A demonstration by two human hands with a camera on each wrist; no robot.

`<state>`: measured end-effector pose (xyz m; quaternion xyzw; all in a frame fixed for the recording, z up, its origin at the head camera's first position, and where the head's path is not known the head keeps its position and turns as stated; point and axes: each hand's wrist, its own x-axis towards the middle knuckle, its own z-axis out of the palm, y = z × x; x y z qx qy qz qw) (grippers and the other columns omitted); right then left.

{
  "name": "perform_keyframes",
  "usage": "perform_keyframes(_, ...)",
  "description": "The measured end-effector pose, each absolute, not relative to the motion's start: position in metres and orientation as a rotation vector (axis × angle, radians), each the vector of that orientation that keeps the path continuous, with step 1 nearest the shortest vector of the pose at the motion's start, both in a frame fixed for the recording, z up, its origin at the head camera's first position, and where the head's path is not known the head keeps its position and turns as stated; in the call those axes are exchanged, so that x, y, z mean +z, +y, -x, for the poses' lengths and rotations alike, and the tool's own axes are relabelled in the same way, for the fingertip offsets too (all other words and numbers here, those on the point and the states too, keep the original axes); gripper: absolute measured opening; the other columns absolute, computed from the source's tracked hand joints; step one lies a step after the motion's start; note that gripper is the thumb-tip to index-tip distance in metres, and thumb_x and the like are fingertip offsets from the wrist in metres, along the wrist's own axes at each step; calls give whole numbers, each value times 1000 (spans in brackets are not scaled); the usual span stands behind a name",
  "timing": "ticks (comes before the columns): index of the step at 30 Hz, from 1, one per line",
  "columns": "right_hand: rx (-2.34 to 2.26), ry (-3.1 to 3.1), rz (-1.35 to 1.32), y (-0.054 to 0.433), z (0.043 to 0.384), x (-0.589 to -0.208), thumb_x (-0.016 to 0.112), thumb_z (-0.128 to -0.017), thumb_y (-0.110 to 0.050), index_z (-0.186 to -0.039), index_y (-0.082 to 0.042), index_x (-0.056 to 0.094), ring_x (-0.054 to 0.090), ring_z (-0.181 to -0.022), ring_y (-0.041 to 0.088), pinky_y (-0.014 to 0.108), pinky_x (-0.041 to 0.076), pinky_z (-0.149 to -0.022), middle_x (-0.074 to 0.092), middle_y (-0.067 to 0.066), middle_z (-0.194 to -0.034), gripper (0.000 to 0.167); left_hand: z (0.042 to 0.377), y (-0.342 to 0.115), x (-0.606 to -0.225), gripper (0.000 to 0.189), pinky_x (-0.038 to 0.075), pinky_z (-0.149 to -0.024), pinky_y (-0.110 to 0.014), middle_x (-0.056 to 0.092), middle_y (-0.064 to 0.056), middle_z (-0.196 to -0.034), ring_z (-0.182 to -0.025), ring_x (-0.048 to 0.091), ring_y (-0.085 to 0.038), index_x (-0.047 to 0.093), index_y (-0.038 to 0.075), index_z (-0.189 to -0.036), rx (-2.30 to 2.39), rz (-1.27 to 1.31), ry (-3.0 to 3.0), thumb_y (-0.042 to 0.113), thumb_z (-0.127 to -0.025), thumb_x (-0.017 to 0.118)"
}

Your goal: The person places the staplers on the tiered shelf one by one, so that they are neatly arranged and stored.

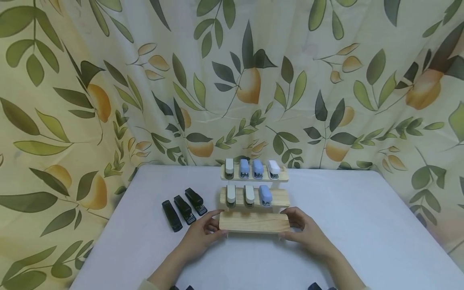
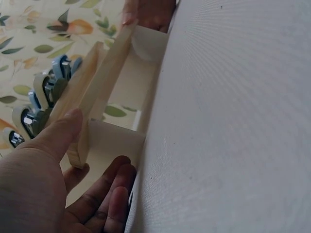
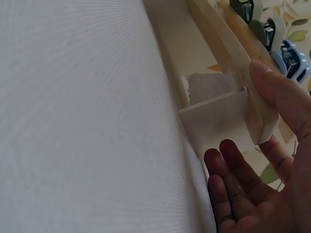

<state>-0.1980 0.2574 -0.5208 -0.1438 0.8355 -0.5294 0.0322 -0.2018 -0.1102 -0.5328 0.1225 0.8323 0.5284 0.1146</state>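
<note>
A three-tier wooden display rack (image 1: 253, 222) with white supports stands on the table. My left hand (image 1: 203, 232) holds the left end of its lowest board, thumb (image 2: 63, 128) on the front edge. At the right end, my right hand (image 1: 308, 233) grips the same board between thumb and fingers. The lowest board bears nothing. On the middle tier sit two pale staplers (image 1: 249, 195) and a blue stapler (image 1: 266, 195). The top tier carries several small staplers: a pale one (image 1: 229, 168), blue ones (image 1: 244, 168) and a white one (image 1: 273, 169).
Three black staplers (image 1: 185, 209) lie on the table to the left of the rack, close to my left hand. The table (image 1: 362, 225) has a white cloth. Behind it hangs a curtain (image 1: 224, 100) with a fruit and leaf print.
</note>
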Motion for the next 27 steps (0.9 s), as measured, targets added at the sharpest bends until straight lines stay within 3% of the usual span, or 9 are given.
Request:
perform_keyframes(18,-1613,2559,380,257,199,-522,87,-85,-22,-134,-10,57,62,-118,16,24,51,-101,62,11,-135,59,200,-121,-495,68,58,-90,-35,69,2,-116,-105,69,-14,51,18,-150,1511,-339,2540,47,-93,76)
perform_keyframes(27,-1626,2545,390,258,199,-524,87,-85,-20,-134,-9,57,63,-114,16,25,51,-98,62,13,-134,59,212,-131,-469,51,54,-85,-28,71,-2,-118,-99,65,-8,60,26,-139,1404,-311,2747,38,-93,78)
